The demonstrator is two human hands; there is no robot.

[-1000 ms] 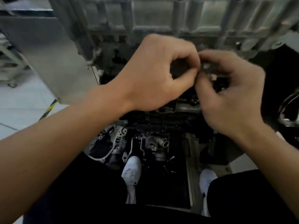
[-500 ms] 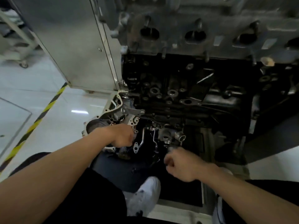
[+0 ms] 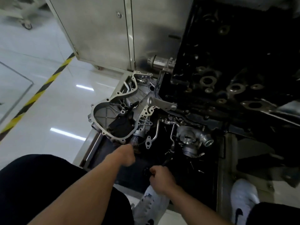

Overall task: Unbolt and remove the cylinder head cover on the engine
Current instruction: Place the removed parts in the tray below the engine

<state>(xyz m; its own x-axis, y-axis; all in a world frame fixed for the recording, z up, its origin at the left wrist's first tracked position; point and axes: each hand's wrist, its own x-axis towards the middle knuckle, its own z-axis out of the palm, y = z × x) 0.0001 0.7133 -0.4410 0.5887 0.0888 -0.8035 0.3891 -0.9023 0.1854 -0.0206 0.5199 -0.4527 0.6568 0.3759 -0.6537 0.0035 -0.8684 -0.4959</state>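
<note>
The dark engine point(image 3: 235, 70) fills the upper right; only its side with ports and bolt holes shows, and its top is out of frame. My left hand point(image 3: 125, 155) hangs low over the floor tray with curled fingers, at the lower edge of a loose aluminium timing cover point(image 3: 113, 114). What its fingers hold is hidden. My right hand point(image 3: 159, 177) is curled just above the black tray mat point(image 3: 203, 184), beside a slim dark object point(image 3: 167, 161). Whether it grips anything is unclear.
A turbocharger point(image 3: 191, 140) with thin pipes and several loose bolts lie on the tray. A steel cabinet point(image 3: 100, 30) stands behind it. Yellow-black floor tape point(image 3: 37, 95) runs at left. My white shoes point(image 3: 149, 205) point(image 3: 243, 197) stand at the tray's near edge.
Both hands left the engine, where they pinched a small part together, and dropped to the floor tray. The view tilted down and swung left.
</note>
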